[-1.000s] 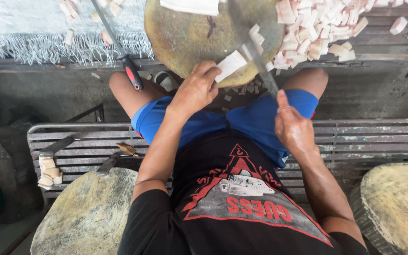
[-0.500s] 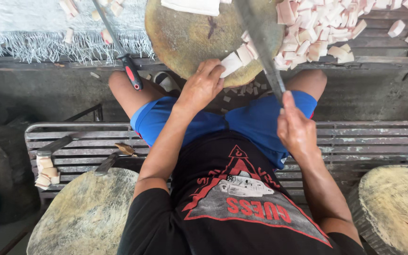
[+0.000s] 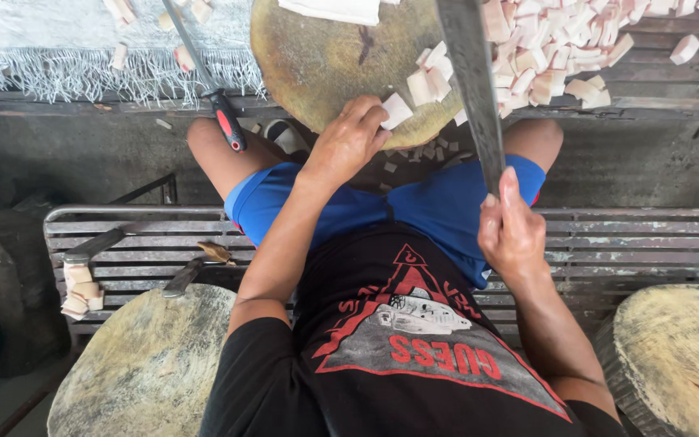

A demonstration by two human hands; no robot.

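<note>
The top of the long knife (image 3: 471, 89) runs out of the frame, so its tip cannot be seen, and the handle is buried inside the right hand (image 3: 513, 235), which is clenched around it with the thumb laid up along the blade's base. The round wooden chopping block (image 3: 325, 69) is also cut off at the upper edge, as is the white slab (image 3: 332, 10) lying on its far side. The left hand (image 3: 348, 144) rests on the block's near rim, fingers pinched on a small pale cut piece (image 3: 396, 109) that sticks out past the fingertips; it seems to touch the block, though the hand hides the contact. The blade stands just to the right of that piece, raised and apart from it. More cut pieces (image 3: 426, 77) lie between piece and blade, and a heap of them (image 3: 560, 48) spreads on the slats beyond. A second knife with a red-and-black handle (image 3: 226, 121) lies to the left.
</note>
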